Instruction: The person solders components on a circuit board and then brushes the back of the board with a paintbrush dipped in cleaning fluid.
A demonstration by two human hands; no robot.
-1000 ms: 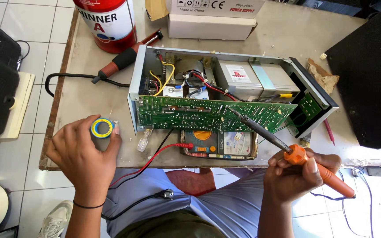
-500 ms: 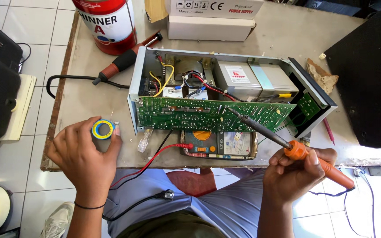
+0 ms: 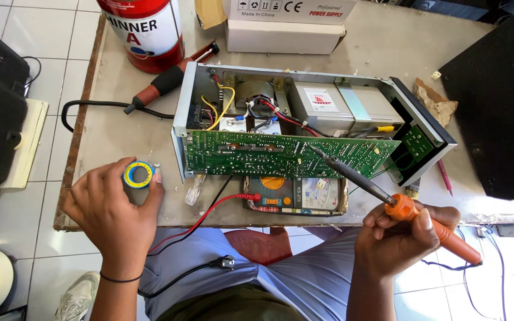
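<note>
Near the table's front left corner, the left hand (image 3: 111, 205) wraps around a small solder spool (image 3: 138, 176), fingers curled about its sides. The right hand (image 3: 397, 235) pinches an orange-handled soldering iron (image 3: 400, 205) just past the front edge, its tip touching the upright green circuit board (image 3: 257, 153).

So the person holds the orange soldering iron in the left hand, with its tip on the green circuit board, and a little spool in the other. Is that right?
Not quite. The head view shows the orange soldering iron in the right hand; its tip does rest on the green circuit board. The left hand holds the little spool.
</note>
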